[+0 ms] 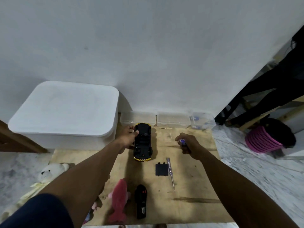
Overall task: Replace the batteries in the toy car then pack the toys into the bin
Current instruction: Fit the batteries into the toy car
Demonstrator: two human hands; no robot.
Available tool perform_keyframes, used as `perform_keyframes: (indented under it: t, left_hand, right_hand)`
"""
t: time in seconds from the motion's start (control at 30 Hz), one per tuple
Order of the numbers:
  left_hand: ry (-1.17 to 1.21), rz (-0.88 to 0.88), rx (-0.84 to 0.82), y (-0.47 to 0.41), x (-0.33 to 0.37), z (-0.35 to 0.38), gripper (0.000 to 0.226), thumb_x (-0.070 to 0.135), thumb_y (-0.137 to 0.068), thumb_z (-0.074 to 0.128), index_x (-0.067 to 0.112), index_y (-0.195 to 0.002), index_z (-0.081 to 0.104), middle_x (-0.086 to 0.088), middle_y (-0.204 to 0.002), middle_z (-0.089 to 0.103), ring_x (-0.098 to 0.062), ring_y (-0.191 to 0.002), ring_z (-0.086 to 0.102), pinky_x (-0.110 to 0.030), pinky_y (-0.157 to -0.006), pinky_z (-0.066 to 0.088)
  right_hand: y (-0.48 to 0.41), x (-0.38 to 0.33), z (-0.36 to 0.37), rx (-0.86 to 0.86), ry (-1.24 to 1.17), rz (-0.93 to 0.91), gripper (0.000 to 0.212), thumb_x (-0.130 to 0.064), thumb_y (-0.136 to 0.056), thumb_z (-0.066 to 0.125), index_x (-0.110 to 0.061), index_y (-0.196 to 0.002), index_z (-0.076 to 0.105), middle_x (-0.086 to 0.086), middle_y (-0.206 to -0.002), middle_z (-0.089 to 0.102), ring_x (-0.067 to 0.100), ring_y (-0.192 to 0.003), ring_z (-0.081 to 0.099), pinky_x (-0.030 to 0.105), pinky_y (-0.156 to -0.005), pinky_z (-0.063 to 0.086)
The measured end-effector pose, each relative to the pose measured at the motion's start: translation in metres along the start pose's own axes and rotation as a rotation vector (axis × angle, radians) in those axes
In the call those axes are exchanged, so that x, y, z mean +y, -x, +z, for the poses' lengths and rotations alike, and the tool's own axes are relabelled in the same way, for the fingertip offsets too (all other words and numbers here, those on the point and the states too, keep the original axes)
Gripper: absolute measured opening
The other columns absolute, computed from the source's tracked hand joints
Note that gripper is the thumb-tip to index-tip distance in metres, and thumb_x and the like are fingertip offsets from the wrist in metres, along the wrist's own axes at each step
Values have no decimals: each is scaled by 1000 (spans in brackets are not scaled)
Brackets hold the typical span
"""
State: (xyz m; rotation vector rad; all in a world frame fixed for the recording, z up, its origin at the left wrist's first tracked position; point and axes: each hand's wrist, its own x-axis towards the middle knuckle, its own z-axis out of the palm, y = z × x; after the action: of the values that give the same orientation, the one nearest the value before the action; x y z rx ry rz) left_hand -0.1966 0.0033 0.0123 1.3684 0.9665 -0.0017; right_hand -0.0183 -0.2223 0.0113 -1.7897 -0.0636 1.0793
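Note:
A yellow toy car (143,142) lies upside down on the plywood board (189,186), its black underside up. My left hand (127,137) grips the car's left side near its far end. To the right, my right hand (186,143) is closed around small batteries (182,141) with a purple-blue tip showing. The black battery cover (161,169) lies flat nearer to me, with a screwdriver (170,172) right beside it. A white lidded bin (65,112) stands at the back left against the wall.
A black remote control (141,201), a pink plush (118,201) and a white teddy bear (49,173) lie at the near left. Clear plastic boxes (171,120) line the wall behind the car. A pink basket (261,139) stands on the floor at right.

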Motion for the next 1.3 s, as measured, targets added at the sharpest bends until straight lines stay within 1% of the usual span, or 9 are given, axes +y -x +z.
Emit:
perform_keyframes:
  t: [0.2, 0.3, 0.43, 0.53, 0.7, 0.87, 1.0, 1.1, 1.3]
  left_hand:
    - [40, 52, -19, 9, 24, 2, 19, 20, -103, 51, 19, -122, 50, -12, -104, 63, -29, -70, 63, -48, -73, 57]
    - [59, 90, -53, 15, 35, 2, 22, 18, -104, 48, 24, -125, 50, -15, -101, 62, -31, -70, 64, -54, -79, 56]
    - [63, 119, -81, 20, 47, 2, 28, 20, -103, 50, 23, -130, 49, -14, -97, 62, -33, -67, 64, -50, -74, 54]
    - [84, 123, -90, 25, 54, 6, 28, 20, -102, 52, 23, -130, 48, -18, -101, 62, -35, -72, 64, -47, -70, 55]
    - [99, 125, -122, 31, 61, 13, 26, 20, -102, 52, 22, -127, 46, -21, -110, 64, -35, -82, 65, -51, -73, 59]
    - [98, 154, -115, 32, 63, 16, 28, 20, -102, 53, 21, -129, 47, -18, -104, 66, -34, -79, 68, -51, -74, 60]
    - [98, 171, -104, 29, 64, 14, 31, 19, -101, 55, 20, -131, 49, -24, -109, 65, -37, -79, 69, -54, -73, 61]
    - [105, 190, -77, 26, 66, 13, 30, 17, -99, 57, 20, -129, 52, -24, -108, 67, -36, -74, 69, -58, -72, 60]
    - [125, 236, -38, 25, 68, 16, 34, 17, -99, 57, 21, -132, 53, -23, -105, 67, -37, -76, 70, -50, -65, 61]
  right_hand:
    - [15, -27, 11, -62, -225, 42, 20, -15, -97, 42, -3, -96, 57, 1, -58, 46, 8, -38, 28, 17, -36, 21]
    - [24, -43, 20, 34, -72, -44, 19, -12, -93, 54, 1, -102, 64, 4, -65, 49, 9, -42, 29, 19, -38, 21]
    - [32, -64, 37, 129, 60, -216, 10, -12, -86, 71, -14, -95, 76, 6, -74, 62, 10, -43, 30, 21, -43, 20]
    - [40, -75, 52, 159, 47, -343, 18, -23, -77, 84, -18, -91, 74, -2, -73, 66, 5, -41, 40, 21, -42, 26]
    - [42, -79, 78, 355, 87, -459, 33, -31, -67, 91, -12, -80, 67, -1, -85, 69, 13, -81, 65, 25, -61, 45]
    - [44, -71, 91, 519, 266, -537, 33, -41, -69, 86, -18, -72, 63, -6, -75, 66, 12, -73, 63, 30, -61, 47]
    - [49, -65, 92, 582, 521, -611, 28, -53, -83, 71, -25, -79, 67, -11, -88, 66, 10, -81, 62, 29, -67, 47]
    - [51, -65, 97, 573, 642, -668, 27, -46, -93, 62, -20, -93, 70, -6, -97, 65, 17, -86, 62, 27, -67, 43]
    - [51, -69, 101, 608, 710, -738, 26, -42, -94, 61, -18, -96, 72, -6, -99, 63, 18, -83, 63, 27, -64, 42]
